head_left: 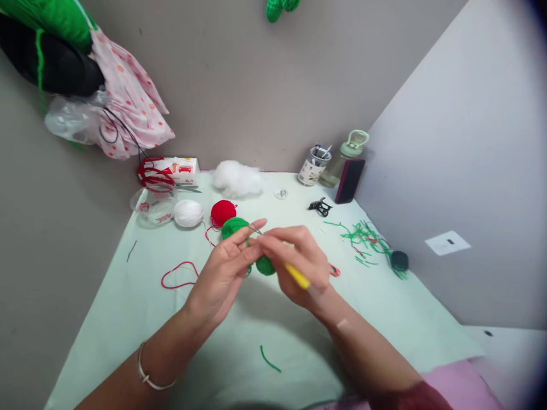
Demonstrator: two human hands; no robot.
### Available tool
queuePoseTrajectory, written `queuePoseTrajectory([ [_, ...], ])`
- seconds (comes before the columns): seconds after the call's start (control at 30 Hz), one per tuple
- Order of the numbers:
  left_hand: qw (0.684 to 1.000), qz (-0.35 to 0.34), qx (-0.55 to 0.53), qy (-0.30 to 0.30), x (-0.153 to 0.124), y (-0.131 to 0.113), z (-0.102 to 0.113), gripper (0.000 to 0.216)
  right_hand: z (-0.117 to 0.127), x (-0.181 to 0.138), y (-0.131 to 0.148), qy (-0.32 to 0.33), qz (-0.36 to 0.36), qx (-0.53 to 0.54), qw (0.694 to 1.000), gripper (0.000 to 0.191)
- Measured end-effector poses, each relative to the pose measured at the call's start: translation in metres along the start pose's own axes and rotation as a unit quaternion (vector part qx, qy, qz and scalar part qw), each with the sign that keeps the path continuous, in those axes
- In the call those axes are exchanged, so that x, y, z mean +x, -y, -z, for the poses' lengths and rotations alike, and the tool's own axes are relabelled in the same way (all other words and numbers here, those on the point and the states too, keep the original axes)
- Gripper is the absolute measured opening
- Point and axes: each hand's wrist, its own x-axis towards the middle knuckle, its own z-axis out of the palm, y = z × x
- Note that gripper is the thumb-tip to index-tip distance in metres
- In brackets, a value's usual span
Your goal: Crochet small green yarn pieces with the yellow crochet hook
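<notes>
My right hand [301, 256] grips a crochet hook with a yellow handle [297, 276], its thin metal tip pointing toward my left fingers. Between the fingers of my left hand [220, 276] runs green yarn, pinched close to the hook's tip. A rounded green piece [265, 266] shows just below the meeting fingertips, partly hidden by both hands. Behind my left fingers sits a green yarn ball [233, 226], and a red yarn ball [223, 213] lies right beyond it. Any stitches at the hook are too small to make out.
White yarn ball [188, 213], plastic tub [156, 205] and white stuffing [237, 179] are at the back left. Pen jar [314, 167], bottle [335, 168], phone [350, 181] and black claw clip [320, 207] stand back right. Green scraps [363, 236] lie right; one strand [270, 360] lies in front.
</notes>
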Motion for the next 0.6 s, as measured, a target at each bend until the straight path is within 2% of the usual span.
queuePoseTrajectory([
  [0.07, 1.0, 0.021, -0.022, 0.006, 0.001, -0.006, 0.001, 0.042, 0.006, 0.004, -0.002, -0.031, -0.089, 0.091, 0.991, 0.02],
  [0.13, 1.0, 0.004, -0.017, -0.005, 0.0, -0.012, 0.001, 0.039, 0.011, 0.009, -0.003, -0.062, -0.17, 0.191, 0.965, 0.015],
  [0.2, 1.0, -0.023, 0.005, -0.01, -0.001, -0.014, 0.0, 0.037, 0.012, 0.013, -0.004, -0.062, -0.213, 0.261, 0.94, 0.016],
  [0.27, 0.999, -0.041, 0.026, -0.004, -0.003, -0.013, -0.001, 0.038, 0.01, 0.013, -0.002, -0.032, -0.226, 0.28, 0.932, 0.014],
  [0.37, 0.998, -0.048, 0.033, -0.006, -0.004, -0.009, -0.003, 0.041, 0.005, 0.013, 0.001, 0.008, -0.218, 0.252, 0.943, 0.015],
  [0.47, 0.998, -0.054, 0.031, -0.03, -0.002, -0.006, -0.003, 0.042, 0.001, 0.01, 0.003, 0.013, -0.179, 0.197, 0.964, 0.017],
  [0.53, 0.997, -0.055, 0.032, -0.044, -0.001, -0.004, -0.003, 0.045, 0.0, 0.005, 0.002, 0.024, -0.109, 0.11, 0.988, 0.02],
  [0.6, 0.998, -0.039, 0.021, -0.038, -0.001, -0.003, -0.002, 0.047, 0.0, 0.001, 0.0, 0.044, -0.025, 0.027, 0.998, 0.027],
])
